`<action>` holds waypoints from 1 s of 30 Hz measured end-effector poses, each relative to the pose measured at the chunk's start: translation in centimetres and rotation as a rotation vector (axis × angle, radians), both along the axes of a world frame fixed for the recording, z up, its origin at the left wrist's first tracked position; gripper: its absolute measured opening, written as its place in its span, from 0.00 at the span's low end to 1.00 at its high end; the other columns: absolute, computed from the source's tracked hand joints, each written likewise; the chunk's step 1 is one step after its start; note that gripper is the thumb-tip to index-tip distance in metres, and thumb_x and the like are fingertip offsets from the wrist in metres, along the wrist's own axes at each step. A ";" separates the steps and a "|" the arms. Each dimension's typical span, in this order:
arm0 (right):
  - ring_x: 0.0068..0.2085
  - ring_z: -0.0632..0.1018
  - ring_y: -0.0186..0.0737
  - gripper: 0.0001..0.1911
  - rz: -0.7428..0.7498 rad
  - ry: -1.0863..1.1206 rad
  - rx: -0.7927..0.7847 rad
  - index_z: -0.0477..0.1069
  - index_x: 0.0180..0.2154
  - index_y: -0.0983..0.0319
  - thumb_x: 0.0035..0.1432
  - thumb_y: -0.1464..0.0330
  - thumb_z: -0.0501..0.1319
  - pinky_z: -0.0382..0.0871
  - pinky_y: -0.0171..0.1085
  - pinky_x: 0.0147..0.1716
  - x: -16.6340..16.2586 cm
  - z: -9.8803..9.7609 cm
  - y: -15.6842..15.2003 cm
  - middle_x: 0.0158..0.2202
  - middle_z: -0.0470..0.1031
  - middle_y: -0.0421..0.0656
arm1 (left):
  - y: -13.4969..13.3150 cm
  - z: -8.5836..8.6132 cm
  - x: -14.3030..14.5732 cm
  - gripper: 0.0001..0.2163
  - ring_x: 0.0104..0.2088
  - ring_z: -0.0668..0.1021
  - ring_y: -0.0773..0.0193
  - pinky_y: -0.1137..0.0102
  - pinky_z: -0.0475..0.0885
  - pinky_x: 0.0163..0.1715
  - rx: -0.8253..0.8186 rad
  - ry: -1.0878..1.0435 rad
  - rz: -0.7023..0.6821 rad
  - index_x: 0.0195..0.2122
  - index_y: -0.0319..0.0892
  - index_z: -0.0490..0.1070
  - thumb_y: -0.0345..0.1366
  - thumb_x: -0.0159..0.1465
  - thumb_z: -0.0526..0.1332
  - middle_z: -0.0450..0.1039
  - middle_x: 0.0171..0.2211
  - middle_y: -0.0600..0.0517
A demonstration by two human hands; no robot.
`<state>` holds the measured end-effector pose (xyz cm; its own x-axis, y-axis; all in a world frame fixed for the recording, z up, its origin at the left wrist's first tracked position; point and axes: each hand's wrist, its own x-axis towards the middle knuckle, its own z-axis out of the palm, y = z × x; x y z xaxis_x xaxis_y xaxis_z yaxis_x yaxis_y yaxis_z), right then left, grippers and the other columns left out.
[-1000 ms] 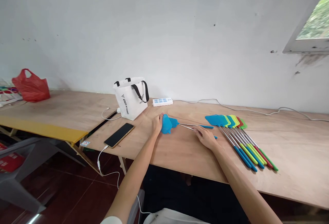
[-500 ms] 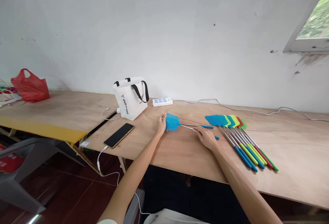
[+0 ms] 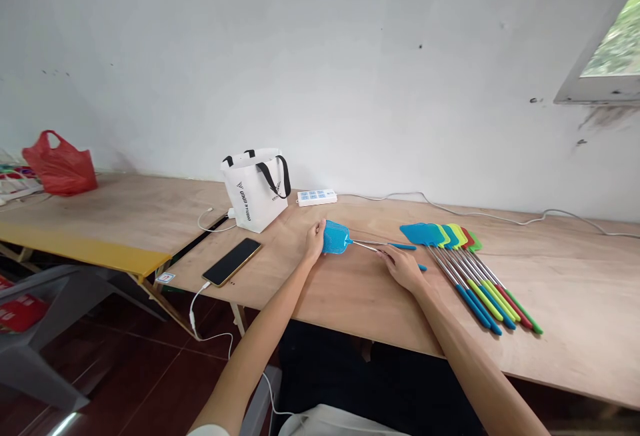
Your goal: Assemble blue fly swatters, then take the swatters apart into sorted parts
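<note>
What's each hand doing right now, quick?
Left hand: closed, holding the blue swatter at its head.
Right hand: closed, holding that swatter's metal shaft.

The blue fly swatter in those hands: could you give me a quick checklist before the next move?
1. Left hand on the blue fly swatter: ok, it holds the far edge of the head.
2. Right hand on the same swatter: ok, its fingers are at the metal rod.
3. Other blue handle out of the way: not ok, it lies close beside the right hand.
4. Head belonging to that handle: cannot tell, it is hidden.
5. Row of swatters apart from the hands: ok.
6. Phone away from both hands: ok.
</note>
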<state>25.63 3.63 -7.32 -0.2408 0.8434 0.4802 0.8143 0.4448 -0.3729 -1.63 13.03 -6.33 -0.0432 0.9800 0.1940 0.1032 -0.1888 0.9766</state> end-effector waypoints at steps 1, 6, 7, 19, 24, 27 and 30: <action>0.46 0.81 0.47 0.19 0.000 0.001 0.000 0.75 0.49 0.53 0.71 0.58 0.47 0.74 0.43 0.44 0.0 0.0 0.0 0.47 0.81 0.44 | 0.0 0.0 0.0 0.29 0.17 0.69 0.65 0.73 0.60 0.11 -0.004 -0.002 -0.001 0.32 0.44 0.64 0.69 0.64 0.49 0.56 0.21 0.57; 0.46 0.81 0.47 0.19 -0.005 -0.007 -0.005 0.75 0.49 0.53 0.72 0.58 0.47 0.74 0.42 0.44 0.0 0.0 0.0 0.47 0.81 0.43 | -0.1 0.2 -0.1 0.29 0.17 0.69 0.65 0.72 0.60 0.12 -0.014 -0.003 -0.004 0.31 0.45 0.62 0.69 0.64 0.49 0.56 0.21 0.56; 0.47 0.81 0.47 0.19 -0.006 -0.009 -0.006 0.75 0.49 0.53 0.72 0.58 0.47 0.74 0.42 0.44 0.1 -0.1 0.0 0.48 0.81 0.43 | -0.1 0.2 -0.1 0.29 0.17 0.69 0.65 0.72 0.61 0.12 -0.013 -0.004 -0.007 0.31 0.45 0.62 0.70 0.63 0.49 0.56 0.21 0.57; 0.46 0.81 0.46 0.20 -0.027 -0.064 -0.009 0.75 0.49 0.54 0.72 0.59 0.47 0.73 0.40 0.43 0.0 -0.1 0.0 0.46 0.81 0.43 | 0.1 -0.2 -0.1 0.30 0.17 0.69 0.65 0.72 0.59 0.11 0.019 0.004 -0.028 0.30 0.45 0.61 0.71 0.62 0.49 0.56 0.22 0.56; 0.45 0.80 0.45 0.21 -0.050 -0.098 0.011 0.75 0.50 0.55 0.72 0.58 0.46 0.71 0.38 0.39 0.0 0.1 -0.3 0.45 0.81 0.45 | 0.1 -0.3 0.2 0.30 0.20 0.71 0.62 0.69 0.66 0.18 0.071 0.056 -0.020 0.30 0.44 0.63 0.69 0.64 0.49 0.59 0.21 0.55; 0.43 0.80 0.45 0.21 -0.066 -0.128 0.024 0.76 0.50 0.56 0.72 0.59 0.47 0.68 0.37 0.35 -0.1 0.3 -0.5 0.43 0.81 0.45 | 0.1 -0.3 0.4 0.28 0.32 0.76 0.58 0.67 0.72 0.32 0.144 0.084 -0.018 0.31 0.43 0.66 0.67 0.64 0.52 0.68 0.27 0.51; 0.42 0.81 0.45 0.21 -0.074 -0.153 0.035 0.76 0.50 0.56 0.72 0.59 0.47 0.66 0.36 0.33 -0.1 0.5 -0.7 0.41 0.81 0.46 | 0.0 -0.3 0.5 0.27 0.37 0.76 0.57 0.66 0.72 0.40 0.179 0.103 -0.051 0.31 0.43 0.66 0.66 0.64 0.53 0.72 0.31 0.49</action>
